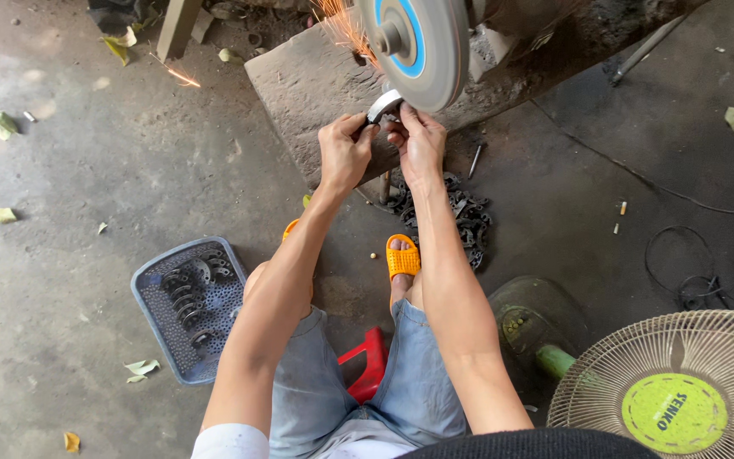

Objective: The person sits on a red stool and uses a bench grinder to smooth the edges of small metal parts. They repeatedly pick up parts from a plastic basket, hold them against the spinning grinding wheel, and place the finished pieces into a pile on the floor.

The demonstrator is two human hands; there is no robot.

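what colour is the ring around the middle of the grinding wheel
Bright blue, on the grey grinding wheel, clearest in the head view.

Shiny bare metal piece (384, 105), matt grey grinding wheel (422, 51), rough concrete floor (87, 170), blue perforated plastic basket (150, 293)

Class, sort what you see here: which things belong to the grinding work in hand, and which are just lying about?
In the work:
left hand
right hand
curved metal piece
grinding wheel
basket of metal parts
pile of dark metal parts

Lying about:
dry leaves
fan
loose cable
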